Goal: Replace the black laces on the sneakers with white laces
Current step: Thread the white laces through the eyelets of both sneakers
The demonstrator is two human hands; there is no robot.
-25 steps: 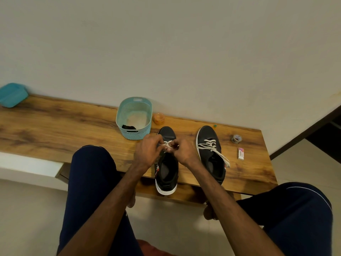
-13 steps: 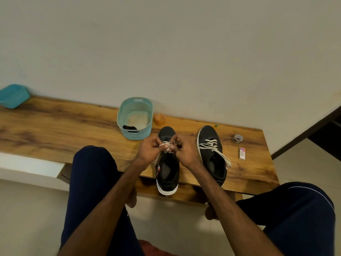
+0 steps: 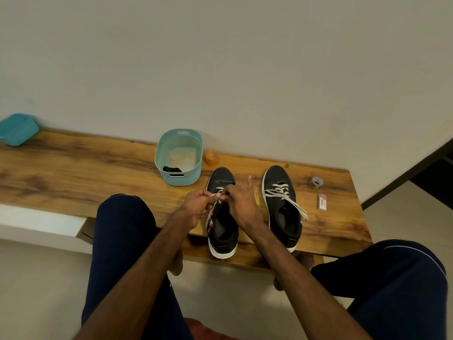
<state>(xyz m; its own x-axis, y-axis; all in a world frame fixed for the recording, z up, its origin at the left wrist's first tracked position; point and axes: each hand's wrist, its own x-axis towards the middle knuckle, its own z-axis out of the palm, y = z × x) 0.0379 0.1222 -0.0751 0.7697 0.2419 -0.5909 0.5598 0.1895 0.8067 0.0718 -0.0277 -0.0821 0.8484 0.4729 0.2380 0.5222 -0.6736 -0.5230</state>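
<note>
**Both hands pinch the white lace (image 3: 220,190) at the left sneaker (image 3: 223,231)**

Nearest the camera, two knees in dark blue trousers (image 3: 122,229) frame the forearms. The left hand (image 3: 196,208) and right hand (image 3: 241,204) meet over the left sneaker, a black shoe with a white sole that stands on the wooden surface (image 3: 73,173) with its heel at the near edge. The left hand's fingers (image 3: 207,196) are curled and pinch the white lace at the eyelets. The right hand pinches the same lace with its thumb and bent fingers, while its index finger (image 3: 249,184) points straight away.

Just beside it stands the right sneaker (image 3: 282,212). Its second white lace (image 3: 282,193) is threaded, with loose ends trailing over the side.

Farther back, a teal basket (image 3: 182,180) holds a black lace (image 3: 172,169), and an orange jar (image 3: 212,157) stands just beside the basket. A tape roll (image 3: 316,181) and a small white packet (image 3: 322,203) lie at the far right.
</note>
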